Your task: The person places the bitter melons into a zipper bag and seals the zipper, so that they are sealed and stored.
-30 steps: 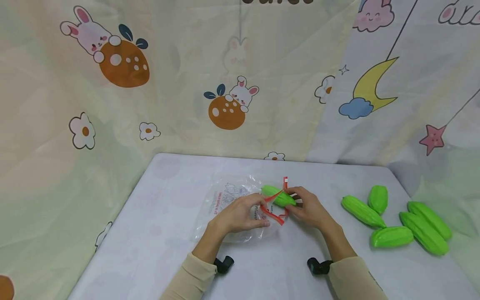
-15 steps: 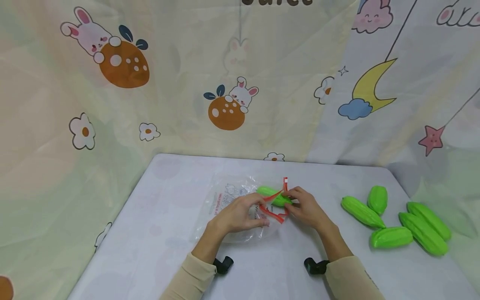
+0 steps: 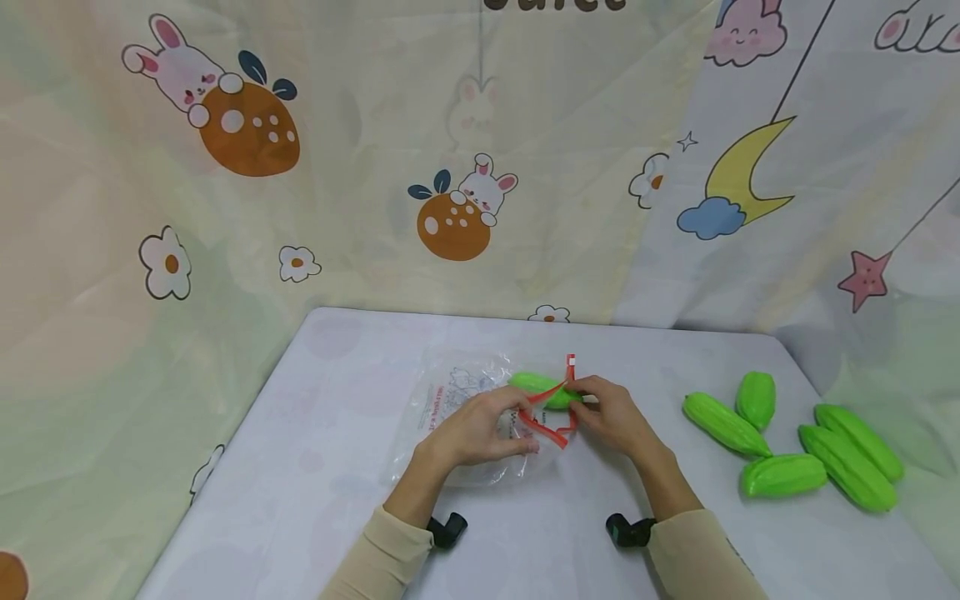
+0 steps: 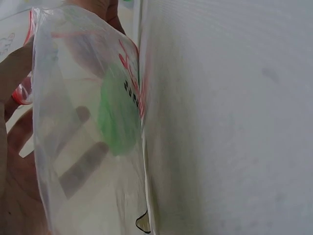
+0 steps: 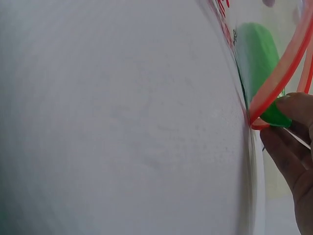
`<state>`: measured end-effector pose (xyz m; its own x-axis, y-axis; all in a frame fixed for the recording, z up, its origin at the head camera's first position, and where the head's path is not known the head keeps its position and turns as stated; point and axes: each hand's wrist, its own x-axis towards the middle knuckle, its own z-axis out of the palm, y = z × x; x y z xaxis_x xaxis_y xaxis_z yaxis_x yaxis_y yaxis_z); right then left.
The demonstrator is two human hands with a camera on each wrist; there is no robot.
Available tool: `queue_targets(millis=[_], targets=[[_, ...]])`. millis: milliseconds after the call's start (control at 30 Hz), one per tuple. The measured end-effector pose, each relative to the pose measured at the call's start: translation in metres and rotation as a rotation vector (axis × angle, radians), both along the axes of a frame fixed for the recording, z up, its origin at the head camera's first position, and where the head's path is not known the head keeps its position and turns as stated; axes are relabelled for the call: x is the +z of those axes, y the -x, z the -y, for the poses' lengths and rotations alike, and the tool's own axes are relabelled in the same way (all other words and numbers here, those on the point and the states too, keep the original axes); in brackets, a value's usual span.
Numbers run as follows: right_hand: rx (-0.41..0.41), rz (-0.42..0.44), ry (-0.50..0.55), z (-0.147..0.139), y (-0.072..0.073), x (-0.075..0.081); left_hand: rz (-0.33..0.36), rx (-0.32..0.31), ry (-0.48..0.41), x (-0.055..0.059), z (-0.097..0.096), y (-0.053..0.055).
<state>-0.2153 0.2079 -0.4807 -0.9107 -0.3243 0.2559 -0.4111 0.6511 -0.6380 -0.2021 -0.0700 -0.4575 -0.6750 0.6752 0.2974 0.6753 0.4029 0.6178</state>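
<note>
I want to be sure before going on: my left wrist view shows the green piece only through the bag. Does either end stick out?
Observer: Yes. In the right wrist view, one end of the green piece shows past the red strip of the bag, pinched by the right hand.
Operator: Any more pieces?
Observer: Five others lie on the table, right of that hand.
Operator: Touching the bag?
Observer: No, all five lie apart from it.
</note>
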Motion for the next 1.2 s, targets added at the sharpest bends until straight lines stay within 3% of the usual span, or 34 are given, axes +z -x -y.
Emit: queue_targets(millis=[167,467,700,967,1200], targets=[[0.024,0.004,0.028,0.0,-0.001,0.001,0.009,-0.007,-0.003,0.001,0.0,-0.001],[-0.007,0.072,0.005,-0.002,-0.005,0.002,0.04,0.018,-0.002,-0.001,0.002,-0.001],[0.043,0.027,0.031,-0.008,-0.006,0.002,0.019,0.011,-0.017,-0.004,0.003,0.001],[0.01,0.03,-0.033,-0.032,-0.014,0.013,0.03,0.057,-0.008,-0.001,0.0,0.0],[-0.002,-0.071,-0.095,-0.058,-0.021,0.021,0.026,0.082,-0.013,0.0,0.0,-0.001]])
